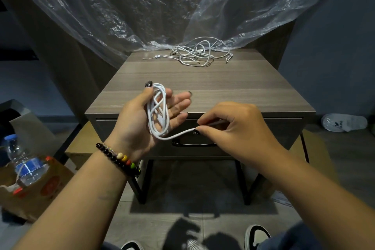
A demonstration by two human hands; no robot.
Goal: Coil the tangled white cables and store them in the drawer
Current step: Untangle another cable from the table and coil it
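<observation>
**A:** Left hand (146, 120) palm up over the front edge of the nightstand (233, 91), fingers spread and straight, thumb up. A coiled white cable (159, 111) lies across that palm, loops long and narrow, long axis running from thumb tip down toward the wrist.

**B:** And the loose tail?

**A:** It leaves the bottom of the coil and runs rightward to the right hand (233, 126), which pinches it between thumb and forefinger, just before the shut drawer (263, 128).

**B:** The rest?

**A:** A tangled pile of white cables (199, 52) sits at the back of the top, beside clear plastic sheeting (142, 6). Beaded bracelet (119, 158) on the left wrist.
</observation>
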